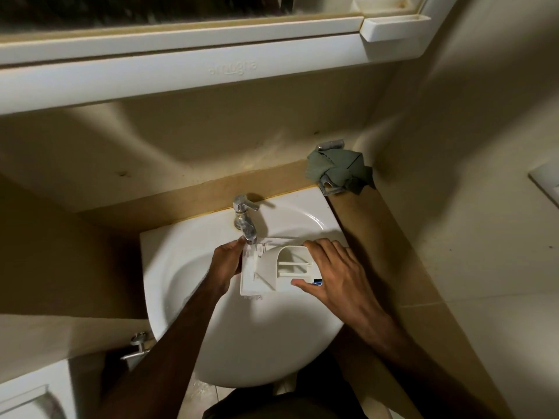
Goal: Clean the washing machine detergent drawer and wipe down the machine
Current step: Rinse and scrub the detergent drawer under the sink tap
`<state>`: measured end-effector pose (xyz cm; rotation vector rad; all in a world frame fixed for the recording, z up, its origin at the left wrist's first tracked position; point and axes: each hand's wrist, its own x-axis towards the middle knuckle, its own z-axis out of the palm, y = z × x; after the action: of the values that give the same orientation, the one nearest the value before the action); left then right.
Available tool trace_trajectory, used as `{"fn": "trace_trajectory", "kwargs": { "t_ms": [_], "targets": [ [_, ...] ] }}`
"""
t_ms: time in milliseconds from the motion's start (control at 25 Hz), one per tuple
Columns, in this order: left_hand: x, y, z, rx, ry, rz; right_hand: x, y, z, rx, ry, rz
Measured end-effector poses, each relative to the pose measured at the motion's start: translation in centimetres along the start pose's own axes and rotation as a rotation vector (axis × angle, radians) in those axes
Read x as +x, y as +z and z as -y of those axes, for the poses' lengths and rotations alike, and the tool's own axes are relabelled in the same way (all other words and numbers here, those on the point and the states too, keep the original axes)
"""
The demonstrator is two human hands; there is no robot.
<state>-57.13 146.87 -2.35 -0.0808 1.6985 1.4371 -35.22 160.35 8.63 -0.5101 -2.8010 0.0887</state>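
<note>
My right hand [335,276] has its grip on the right end of the white detergent drawer [266,270]: fingers curled over the far edge, thumb hooked against the near edge, so the drawer is pinched between them. A small blue part [317,282] shows just under the thumb. My left hand [227,264] holds the drawer's left end, fingers wrapped round that edge with the fingertips up near the spout; I can't see how the palm side sits. Between both hands the drawer lies roughly level over the bowl of the white sink [187,267], open compartments facing up, its left part directly under the chrome tap [245,222]. Water seems to be landing on that left end, though the stream is too faint for me to be sure.

The sink sits against the far wall, with a tan desk [378,237] running along its far edge and down its right side. At the far right corner of that desk a green cloth [335,167] is draped over a metal fitting. Above, a white cabinet [181,74] spans the top of the view. Near left, below the sink rim, a metal valve [137,346] sticks out of the wall
</note>
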Motion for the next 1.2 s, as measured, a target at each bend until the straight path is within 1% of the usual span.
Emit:
{"fn": "trace_trajectory", "kwargs": {
  "t_ms": [80, 240, 280, 360, 480, 560, 600, 680, 840, 920, 1000, 1120, 1200],
  "targets": [
    [-0.4, -0.3, 0.7, -0.032, -0.014, 0.059, 0.2, -0.1, -0.2, 0.012, 0.041, 0.006],
    [-0.4, 0.0, 2.0, 0.104, 0.195, -0.047, 0.5, 0.0, -0.1, 0.040, 0.093, 0.029],
    [-0.3, 0.2, 2.0, 0.116, 0.201, -0.071, 0.5, 0.0, 0.0, 0.039, 0.114, 0.025],
    [-0.5, 0.4, 1.8, 0.061, 0.125, -0.097, 0.5, 0.0, 0.3, 0.039, 0.156, 0.018],
    [-1.6, -0.6, 2.4, 0.024, 0.070, -0.041, 1.0, -0.1, 1.0, 0.054, 0.232, 0.031],
    [-2.1, -1.1, 2.8, 0.055, 0.112, -0.006, 1.4, -0.5, 1.7, 0.086, 0.295, 0.062],
    [-2.2, -1.1, 2.8, 0.082, 0.148, -0.021, 1.6, -0.8, 2.0, 0.109, 0.341, 0.090],
    [-1.6, -1.1, 2.7, 0.163, 0.233, -0.102, 2.3, -1.9, 2.1, 0.173, 0.436, 0.175],
    [-0.5, 0.1, 1.6, 0.335, 0.304, -0.203, 3.7, -3.8, 1.2, 0.311, 0.533, 0.377],
    [-0.4, 0.9, 0.9, 0.360, 0.284, -0.258, 3.6, -3.9, 1.5, 0.330, 0.558, 0.378],
    [-0.2, 1.4, 0.4, 0.386, 0.218, -0.290, 3.3, -3.6, 2.2, 0.358, 0.585, 0.375],
    [0.2, 1.3, 0.3, 0.398, 0.141, -0.275, 2.7, -2.8, 3.5, 0.365, 0.568, 0.360],
    [0.4, 1.0, 0.4, 0.287, 0.140, -0.228, 2.6, -2.7, 3.5, 0.384, 0.618, 0.314]
  ]
}}
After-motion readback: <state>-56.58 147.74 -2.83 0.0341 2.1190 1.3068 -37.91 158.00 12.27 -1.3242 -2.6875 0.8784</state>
